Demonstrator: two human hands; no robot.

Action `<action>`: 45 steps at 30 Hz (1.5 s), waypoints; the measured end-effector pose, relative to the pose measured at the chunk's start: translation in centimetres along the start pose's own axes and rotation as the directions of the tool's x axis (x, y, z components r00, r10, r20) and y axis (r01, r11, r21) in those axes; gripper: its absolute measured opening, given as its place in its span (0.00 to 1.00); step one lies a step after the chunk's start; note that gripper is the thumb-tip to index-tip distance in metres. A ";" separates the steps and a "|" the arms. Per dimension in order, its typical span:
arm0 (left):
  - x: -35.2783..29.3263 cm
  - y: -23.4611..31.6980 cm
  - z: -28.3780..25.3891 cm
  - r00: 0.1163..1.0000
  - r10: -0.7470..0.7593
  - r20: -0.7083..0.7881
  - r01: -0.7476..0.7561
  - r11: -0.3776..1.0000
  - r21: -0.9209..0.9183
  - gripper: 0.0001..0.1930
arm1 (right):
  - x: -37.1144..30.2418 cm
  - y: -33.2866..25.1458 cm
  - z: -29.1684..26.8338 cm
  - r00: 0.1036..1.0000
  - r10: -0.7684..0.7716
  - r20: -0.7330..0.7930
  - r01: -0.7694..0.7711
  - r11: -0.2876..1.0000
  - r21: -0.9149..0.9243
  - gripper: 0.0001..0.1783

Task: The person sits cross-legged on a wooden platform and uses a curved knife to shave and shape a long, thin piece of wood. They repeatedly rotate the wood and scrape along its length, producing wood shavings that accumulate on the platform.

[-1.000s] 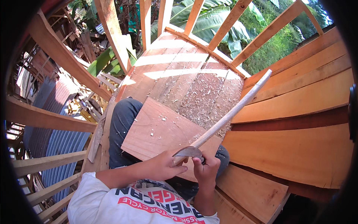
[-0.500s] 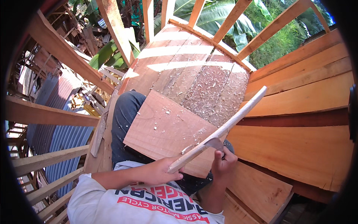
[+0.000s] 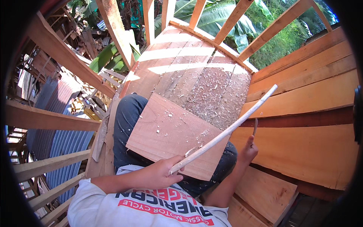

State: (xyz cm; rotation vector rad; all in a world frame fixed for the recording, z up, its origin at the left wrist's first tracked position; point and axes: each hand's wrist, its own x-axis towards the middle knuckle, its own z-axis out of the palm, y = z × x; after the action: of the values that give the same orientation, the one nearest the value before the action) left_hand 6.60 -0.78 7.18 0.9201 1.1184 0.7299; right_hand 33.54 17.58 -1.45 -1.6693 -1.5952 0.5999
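Note:
My left hand is closed around the near end of a long, pale, slightly curved wooden stick. The stick slants up and to the right, over a flat wooden board that lies across my lap. In my right hand, closed and raised at the right, is a knife with its dark blade pointing up. The blade stands apart from the stick, on its right side; the handle is mostly hidden in my fist. A few pale chips and a curled shaving rest on the board.
Many wood shavings lie on the plank floor ahead. Board walling rises on the right, and wooden posts and rails stand at the left and far side. Corrugated metal sheets lie outside on the left.
My right hand has moved right and upward, taking the knife blade off the stick. The stick's far end has shifted slightly right and up, and it has turned a little in my left hand.

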 end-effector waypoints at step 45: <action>3.3 -5.2 -2.8 0.974 -0.051 -0.223 0.102 0.969 0.226 0.22 | -9.8 -6.0 2.3 0.842 -0.013 0.540 0.335 0.797 -0.503 0.09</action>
State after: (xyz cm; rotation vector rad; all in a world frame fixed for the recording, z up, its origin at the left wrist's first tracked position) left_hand 5.08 0.37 0.67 1.0076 1.4489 0.6523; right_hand 26.84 8.15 0.28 -1.8354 -2.5086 0.5059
